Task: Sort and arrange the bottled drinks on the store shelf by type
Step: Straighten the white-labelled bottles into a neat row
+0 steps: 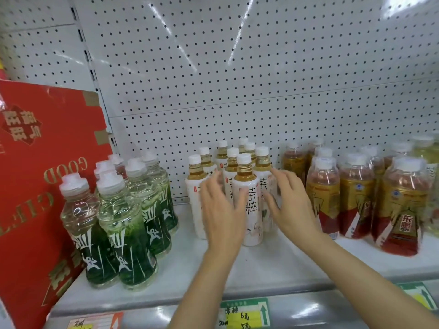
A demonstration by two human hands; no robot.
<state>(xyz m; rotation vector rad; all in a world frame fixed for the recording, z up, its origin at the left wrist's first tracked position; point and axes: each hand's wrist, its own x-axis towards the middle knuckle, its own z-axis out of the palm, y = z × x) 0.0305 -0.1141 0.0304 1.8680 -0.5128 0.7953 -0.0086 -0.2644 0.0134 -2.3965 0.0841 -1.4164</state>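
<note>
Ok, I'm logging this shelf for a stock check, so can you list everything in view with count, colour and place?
Green bottles: about seven, clear with green labels, white caps, shelf left.
White tea bottles: about eight, white labels, amber liquid, shelf centre.
Gold-red bottles: at least seven, gold and red labels, shelf right; more are cut off at the edge.
Red box: one, red with gold print, far left, upside down.
Pegboard: white, behind the shelf.
Price tags: three visible, on the shelf's front rail.
Hands: left hand and right hand, open, either side of the front white tea bottle.
</note>
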